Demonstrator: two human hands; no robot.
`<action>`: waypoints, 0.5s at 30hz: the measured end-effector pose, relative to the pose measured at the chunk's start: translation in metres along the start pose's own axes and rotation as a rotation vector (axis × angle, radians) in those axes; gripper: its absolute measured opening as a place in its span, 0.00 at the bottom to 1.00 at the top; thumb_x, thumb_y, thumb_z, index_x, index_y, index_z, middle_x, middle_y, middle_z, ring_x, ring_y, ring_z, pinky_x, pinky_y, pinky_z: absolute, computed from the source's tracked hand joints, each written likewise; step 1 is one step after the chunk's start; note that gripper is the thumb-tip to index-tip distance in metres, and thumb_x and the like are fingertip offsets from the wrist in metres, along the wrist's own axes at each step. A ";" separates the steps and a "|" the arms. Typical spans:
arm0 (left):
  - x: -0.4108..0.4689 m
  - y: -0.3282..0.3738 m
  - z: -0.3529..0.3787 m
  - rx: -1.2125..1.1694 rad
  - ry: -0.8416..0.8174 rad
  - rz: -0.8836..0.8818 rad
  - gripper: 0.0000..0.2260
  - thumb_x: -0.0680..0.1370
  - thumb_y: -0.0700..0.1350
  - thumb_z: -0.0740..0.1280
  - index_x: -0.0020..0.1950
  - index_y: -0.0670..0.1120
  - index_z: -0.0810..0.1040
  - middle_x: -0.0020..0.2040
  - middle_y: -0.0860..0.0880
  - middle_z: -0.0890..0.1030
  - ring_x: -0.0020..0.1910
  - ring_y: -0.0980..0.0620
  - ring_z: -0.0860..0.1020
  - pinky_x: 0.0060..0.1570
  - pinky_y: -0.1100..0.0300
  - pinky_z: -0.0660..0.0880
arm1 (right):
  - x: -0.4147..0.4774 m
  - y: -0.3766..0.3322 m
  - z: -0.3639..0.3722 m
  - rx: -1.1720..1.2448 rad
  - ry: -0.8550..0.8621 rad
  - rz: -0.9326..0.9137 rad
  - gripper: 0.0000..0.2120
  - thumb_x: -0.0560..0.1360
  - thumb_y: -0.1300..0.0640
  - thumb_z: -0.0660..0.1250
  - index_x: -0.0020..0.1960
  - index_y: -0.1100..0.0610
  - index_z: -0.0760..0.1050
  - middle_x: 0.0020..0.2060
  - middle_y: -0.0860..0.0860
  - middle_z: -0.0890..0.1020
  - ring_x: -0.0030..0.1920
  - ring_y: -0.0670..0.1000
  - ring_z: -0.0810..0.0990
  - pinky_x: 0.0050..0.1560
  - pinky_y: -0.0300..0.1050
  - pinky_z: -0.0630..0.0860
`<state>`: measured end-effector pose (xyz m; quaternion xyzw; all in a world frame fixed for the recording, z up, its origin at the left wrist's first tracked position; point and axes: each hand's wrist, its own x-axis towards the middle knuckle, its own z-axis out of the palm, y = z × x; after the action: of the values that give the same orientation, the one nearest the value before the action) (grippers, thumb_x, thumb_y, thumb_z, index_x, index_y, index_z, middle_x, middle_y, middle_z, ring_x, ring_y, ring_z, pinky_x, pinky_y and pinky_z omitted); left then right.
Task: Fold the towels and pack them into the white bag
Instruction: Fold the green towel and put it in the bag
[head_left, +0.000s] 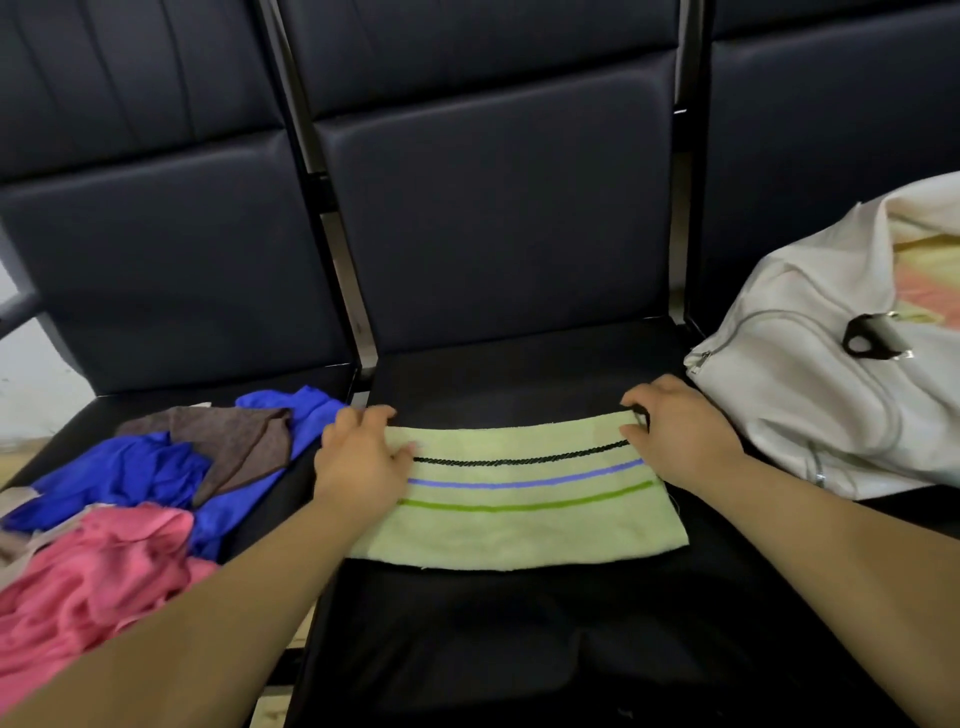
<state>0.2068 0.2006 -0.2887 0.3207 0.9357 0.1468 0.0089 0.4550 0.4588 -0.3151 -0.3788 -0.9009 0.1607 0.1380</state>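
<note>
row of dark padded seats; middle seat (519, 649) nearest. pale green towel (519, 525) with black, blue and green stripes lies flat on its cushion. left hand (358, 462) grips the towel's far left corner, fingers curled over the edge. right hand (675, 431) pinches the far right corner. left seat: loose heap, pink towel (93, 566), blue towel (130, 473), brown towel (234, 441). right seat: white bag (810, 395), mouth open, yellow-pink cloth (930, 280) inside.
</note>
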 end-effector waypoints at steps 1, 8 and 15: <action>-0.011 0.013 0.000 0.015 -0.023 0.066 0.22 0.79 0.56 0.67 0.71 0.54 0.71 0.68 0.49 0.69 0.68 0.45 0.68 0.67 0.49 0.69 | -0.002 0.000 -0.003 -0.005 0.005 -0.074 0.15 0.76 0.53 0.71 0.62 0.50 0.79 0.58 0.50 0.77 0.57 0.53 0.77 0.57 0.47 0.75; -0.065 0.066 0.034 0.136 -0.446 0.329 0.26 0.81 0.62 0.59 0.76 0.54 0.64 0.71 0.52 0.70 0.69 0.48 0.68 0.69 0.52 0.66 | -0.027 0.001 -0.014 -0.220 -0.407 -0.234 0.21 0.78 0.49 0.64 0.71 0.45 0.71 0.64 0.45 0.76 0.65 0.50 0.73 0.63 0.46 0.73; -0.050 0.074 0.040 0.270 -0.531 0.370 0.33 0.80 0.68 0.52 0.81 0.53 0.53 0.84 0.51 0.46 0.82 0.45 0.37 0.78 0.40 0.36 | -0.093 -0.020 -0.033 -0.003 -0.647 -0.332 0.12 0.75 0.46 0.71 0.57 0.47 0.81 0.52 0.42 0.84 0.51 0.41 0.80 0.55 0.39 0.77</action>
<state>0.2950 0.2367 -0.3102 0.5100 0.8378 -0.0678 0.1828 0.5170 0.3845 -0.2886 -0.1571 -0.9475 0.2462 -0.1304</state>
